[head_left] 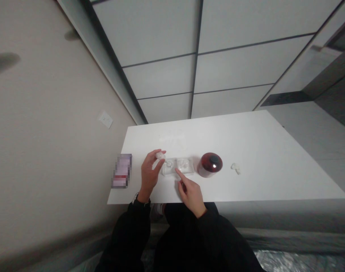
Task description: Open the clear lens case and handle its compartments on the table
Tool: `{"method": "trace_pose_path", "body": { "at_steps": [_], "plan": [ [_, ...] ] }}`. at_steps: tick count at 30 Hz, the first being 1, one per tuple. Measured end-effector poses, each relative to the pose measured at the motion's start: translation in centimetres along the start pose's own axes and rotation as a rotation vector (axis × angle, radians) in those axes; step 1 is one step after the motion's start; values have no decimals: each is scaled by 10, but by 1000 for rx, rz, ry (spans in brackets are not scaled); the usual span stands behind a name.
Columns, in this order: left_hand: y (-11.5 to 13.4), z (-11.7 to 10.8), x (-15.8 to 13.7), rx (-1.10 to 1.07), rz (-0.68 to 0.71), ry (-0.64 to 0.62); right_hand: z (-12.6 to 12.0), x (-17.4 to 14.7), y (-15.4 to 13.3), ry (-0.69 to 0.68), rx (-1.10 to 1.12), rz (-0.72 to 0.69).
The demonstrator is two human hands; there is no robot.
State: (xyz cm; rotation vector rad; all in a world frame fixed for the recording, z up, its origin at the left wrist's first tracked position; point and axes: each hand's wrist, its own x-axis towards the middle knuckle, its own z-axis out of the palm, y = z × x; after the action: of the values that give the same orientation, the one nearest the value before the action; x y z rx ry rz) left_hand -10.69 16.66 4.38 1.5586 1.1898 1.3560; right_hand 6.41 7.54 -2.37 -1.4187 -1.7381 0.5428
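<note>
My left hand (151, 170) is raised just left of a clear two-compartment tray (176, 174). It pinches a small, whitish, see-through round piece (160, 155) between thumb and fingers. What kind of piece it is, I cannot make out. In the tray, each compartment holds clear, rounded shapes, too faint to name. From the near side, my right hand (191, 192) reaches over with the index finger stretched out, its tip at the tray's front middle. Its other fingers are partly curled, and nothing shows in them.
A dark red, round-topped container (210, 165) with a black cap stands just right of the tray. Small whitish scraps (236, 168) lie farther right on the white table (263, 151). At the left edge is a blurred-out purple item (122, 170), near the wall.
</note>
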Motion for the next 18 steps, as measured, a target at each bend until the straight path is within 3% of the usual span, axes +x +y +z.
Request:
{"method": "trace_pose_path", "body": {
  "at_steps": [6,11,15,18],
  "plan": [
    [1,-1,4,10,-24,-79,1,-1,2,2,1,-5],
    [6,-2,7,90,-41,-234,1,-2,2,5,15,-4],
    [14,-2,21,-23,-47,-166,1,-3,3,15,20,-13],
    [11,0,51,27,-43,-78,1,-3,3,18,17,-30]
  ]
}}
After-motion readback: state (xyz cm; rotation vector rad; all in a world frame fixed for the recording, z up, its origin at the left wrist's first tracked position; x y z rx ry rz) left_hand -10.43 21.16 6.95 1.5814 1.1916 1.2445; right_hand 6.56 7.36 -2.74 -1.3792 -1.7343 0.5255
